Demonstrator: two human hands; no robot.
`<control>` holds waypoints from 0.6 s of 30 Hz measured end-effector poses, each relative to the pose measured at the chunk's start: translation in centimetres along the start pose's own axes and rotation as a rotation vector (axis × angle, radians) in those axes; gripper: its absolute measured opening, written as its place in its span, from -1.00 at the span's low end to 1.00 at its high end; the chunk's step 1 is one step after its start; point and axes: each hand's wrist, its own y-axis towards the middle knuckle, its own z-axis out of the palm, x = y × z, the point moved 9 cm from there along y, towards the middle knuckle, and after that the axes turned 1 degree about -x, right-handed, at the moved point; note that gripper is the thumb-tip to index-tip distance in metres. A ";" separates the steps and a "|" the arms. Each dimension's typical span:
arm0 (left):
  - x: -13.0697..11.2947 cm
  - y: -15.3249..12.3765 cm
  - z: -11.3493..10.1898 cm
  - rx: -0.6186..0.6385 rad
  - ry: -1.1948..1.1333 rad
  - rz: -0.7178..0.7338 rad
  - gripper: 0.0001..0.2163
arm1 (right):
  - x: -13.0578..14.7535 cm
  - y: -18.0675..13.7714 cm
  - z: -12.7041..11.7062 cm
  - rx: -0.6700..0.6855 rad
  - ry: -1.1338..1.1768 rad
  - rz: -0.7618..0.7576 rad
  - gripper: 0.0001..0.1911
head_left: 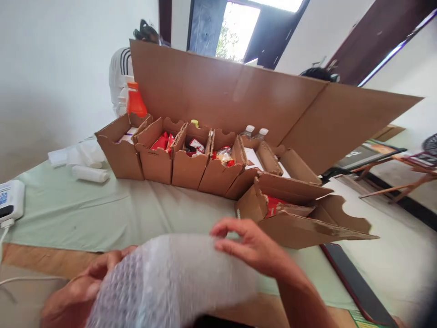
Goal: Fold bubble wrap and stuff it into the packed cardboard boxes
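Note:
A sheet of clear bubble wrap (146,278) bulges up in front of me, its right part blurred by motion. My left hand (82,287) is closed around its left side, with some of the fingers hidden behind the plastic. At the upper right of the wrap is my right hand (246,246), its curled thumb and fingers apart with a gap between them. These fingertips overlap the wrap's upper edge, and I cannot tell if they touch it. Something dark (218,321) shows below the wrap at the bottom edge.
Several open cardboard bins (186,171) holding packets and boxes line the green-covered table (136,214). Another bin (300,228) lies at the right. Behind rises a tall cardboard panel (221,86), an orange bottle (135,102) beside it. White rolls (90,174) and a power strip (12,200) are left. People are partly visible behind.

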 end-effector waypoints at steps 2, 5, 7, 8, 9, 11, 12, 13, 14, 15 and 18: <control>1.0 -0.8 -1.3 -0.059 -0.009 -0.016 -0.79 | 2.7 3.3 -1.6 -0.091 -0.406 -0.097 -0.90; 3.5 -1.3 -2.5 -0.123 0.012 -0.054 -0.79 | 5.1 9.0 -0.1 -0.086 -0.788 -0.195 -0.94; 5.3 -1.4 -2.7 -0.121 0.005 -0.087 -0.79 | 6.1 11.5 1.7 -0.107 -0.848 -0.307 -0.90; 6.0 -1.4 -2.6 -0.109 -0.006 -0.096 -0.79 | 6.5 12.0 2.2 -0.151 -0.826 -0.381 -0.87; 6.5 -1.5 -2.5 -0.096 -0.016 -0.100 -0.80 | 6.7 11.9 2.5 -0.206 -0.784 -0.451 -0.85; 6.8 -1.7 -2.5 -0.080 -0.030 -0.094 -0.80 | 5.9 10.5 2.6 -0.287 -0.672 -0.535 -0.83; 6.6 -1.7 -2.5 -0.084 -0.040 -0.090 -0.79 | 4.9 9.5 2.7 -0.288 -0.620 -0.539 -0.83; 6.4 -1.8 -2.6 -0.093 -0.057 -0.090 -0.79 | 3.6 8.4 2.8 -0.270 -0.580 -0.520 -0.83; 6.1 -1.8 -2.6 -0.105 -0.080 -0.087 -0.79 | 2.2 7.4 3.1 -0.225 -0.547 -0.487 -0.82; 5.6 -1.7 -2.5 -0.118 -0.104 -0.080 -0.78 | 0.7 6.5 3.5 -0.169 -0.524 -0.452 -0.81; 3.1 -0.4 -1.9 -0.154 -0.169 0.003 -0.78 | -3.0 5.0 4.7 -0.057 -0.468 -0.374 -0.75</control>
